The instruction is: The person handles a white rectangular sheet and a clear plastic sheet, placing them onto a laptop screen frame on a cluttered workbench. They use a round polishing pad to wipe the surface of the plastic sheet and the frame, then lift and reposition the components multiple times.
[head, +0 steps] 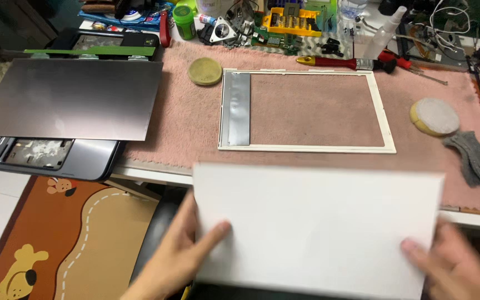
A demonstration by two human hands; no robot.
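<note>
A large white rectangular sheet (318, 225) is held flat in front of me, below the table's front edge. My left hand (179, 253) grips its left edge, thumb lying on top. At the right edge my right hand (454, 264) holds it the same way. Beyond the sheet, on a pink mat (190, 119), lies a white rectangular frame (387, 130) with a silver strip (236, 108) along its left inner side.
A dark grey panel (70, 100) rests on a grey device at the left. A round tan pad (205, 71), a red-handled brush (340, 62), a white-and-yellow sponge disc (434, 116) and a grey glove (475, 158) lie on the mat. Tools and parts crowd the far edge.
</note>
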